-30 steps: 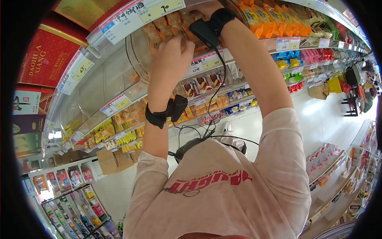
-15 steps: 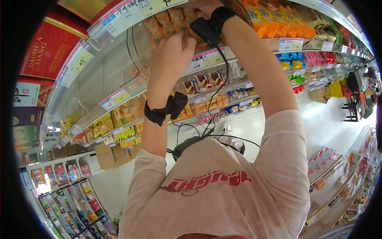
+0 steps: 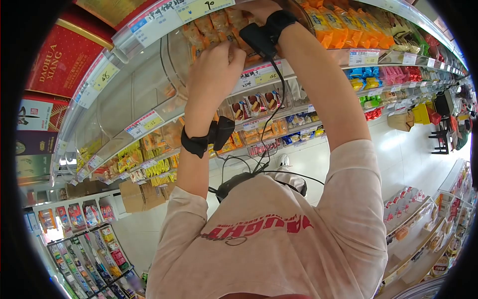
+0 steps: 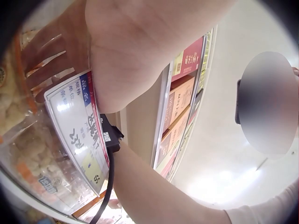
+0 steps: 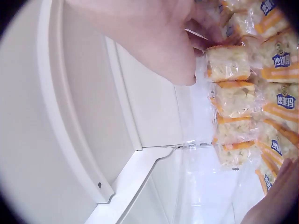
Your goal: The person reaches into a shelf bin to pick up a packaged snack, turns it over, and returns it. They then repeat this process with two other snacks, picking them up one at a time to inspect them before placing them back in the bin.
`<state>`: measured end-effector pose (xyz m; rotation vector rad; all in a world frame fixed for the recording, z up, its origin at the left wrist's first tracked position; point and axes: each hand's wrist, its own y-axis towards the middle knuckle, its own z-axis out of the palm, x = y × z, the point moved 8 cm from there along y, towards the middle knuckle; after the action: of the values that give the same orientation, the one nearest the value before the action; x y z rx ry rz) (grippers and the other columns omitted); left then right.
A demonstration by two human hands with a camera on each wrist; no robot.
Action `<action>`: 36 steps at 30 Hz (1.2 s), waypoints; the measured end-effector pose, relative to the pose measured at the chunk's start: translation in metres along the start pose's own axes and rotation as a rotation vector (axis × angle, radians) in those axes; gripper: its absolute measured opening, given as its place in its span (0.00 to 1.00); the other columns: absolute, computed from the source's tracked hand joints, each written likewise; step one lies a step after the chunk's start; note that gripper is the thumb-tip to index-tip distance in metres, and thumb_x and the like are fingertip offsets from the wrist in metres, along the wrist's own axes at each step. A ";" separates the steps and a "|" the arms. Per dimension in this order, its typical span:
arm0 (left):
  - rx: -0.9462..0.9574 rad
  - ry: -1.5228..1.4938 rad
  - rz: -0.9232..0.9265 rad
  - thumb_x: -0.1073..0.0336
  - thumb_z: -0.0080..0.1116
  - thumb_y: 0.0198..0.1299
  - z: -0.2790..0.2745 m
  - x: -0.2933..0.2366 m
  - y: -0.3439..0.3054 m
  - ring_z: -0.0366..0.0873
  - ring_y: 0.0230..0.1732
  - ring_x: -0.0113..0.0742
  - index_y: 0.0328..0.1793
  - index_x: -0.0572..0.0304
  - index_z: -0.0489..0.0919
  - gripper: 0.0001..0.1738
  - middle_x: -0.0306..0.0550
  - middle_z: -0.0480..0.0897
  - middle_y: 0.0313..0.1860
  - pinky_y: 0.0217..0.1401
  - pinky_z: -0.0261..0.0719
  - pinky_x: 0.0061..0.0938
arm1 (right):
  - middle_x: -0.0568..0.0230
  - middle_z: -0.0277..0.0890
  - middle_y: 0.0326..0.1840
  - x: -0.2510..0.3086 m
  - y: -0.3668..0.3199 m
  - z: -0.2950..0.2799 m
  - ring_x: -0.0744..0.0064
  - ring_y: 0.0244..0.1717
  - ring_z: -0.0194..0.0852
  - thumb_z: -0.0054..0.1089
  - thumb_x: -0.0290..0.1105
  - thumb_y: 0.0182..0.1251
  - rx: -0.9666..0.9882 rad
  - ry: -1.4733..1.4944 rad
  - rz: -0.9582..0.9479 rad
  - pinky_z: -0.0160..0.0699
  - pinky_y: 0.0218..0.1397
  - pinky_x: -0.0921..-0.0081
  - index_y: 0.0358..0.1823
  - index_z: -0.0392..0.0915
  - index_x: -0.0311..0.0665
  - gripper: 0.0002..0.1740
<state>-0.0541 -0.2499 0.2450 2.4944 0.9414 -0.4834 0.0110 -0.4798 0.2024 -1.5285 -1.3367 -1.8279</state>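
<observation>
Clear-wrapped sachima packets with orange bands fill a clear plastic bin; in the right wrist view several stand in a column along its inner side. My left hand reaches over the bin's front. Through the clear wall in the left wrist view, its fingers lie spread and fairly straight against packets. My right hand is farther in, at the back of the same bin. In the right wrist view its thumb side is beside the top packet, while its fingertips are partly hidden among packets.
A price label hangs on the bin's front. Orange snack bags stand to the right, and red boxes at the left. Lower shelves hold more wrapped snacks. A black cable runs down from the right wrist camera.
The head view has shifted slightly. Both hands stay in the bin at nearly the same places, with only small movement among the packets.
</observation>
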 end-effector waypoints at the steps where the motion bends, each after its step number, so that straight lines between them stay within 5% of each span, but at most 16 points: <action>1: -0.004 0.003 0.001 0.49 0.51 0.72 0.000 0.000 -0.001 0.86 0.51 0.67 0.57 0.57 0.87 0.24 0.61 0.89 0.44 0.56 0.82 0.48 | 0.46 0.87 0.49 -0.001 0.010 0.002 0.50 0.53 0.86 0.65 0.33 0.69 -0.001 0.011 0.003 0.83 0.55 0.57 0.51 0.86 0.35 0.13; 36: -0.048 0.094 0.060 0.52 0.52 0.72 0.001 -0.001 0.000 0.87 0.49 0.63 0.49 0.57 0.88 0.20 0.57 0.91 0.44 0.53 0.84 0.51 | 0.43 0.86 0.49 0.007 0.019 0.010 0.46 0.54 0.86 0.64 0.32 0.68 -0.005 0.144 0.030 0.83 0.55 0.55 0.50 0.86 0.35 0.13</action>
<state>-0.0546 -0.2511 0.2450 2.5122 0.8990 -0.3231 0.0292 -0.4778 0.2157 -1.3830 -1.2374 -1.8851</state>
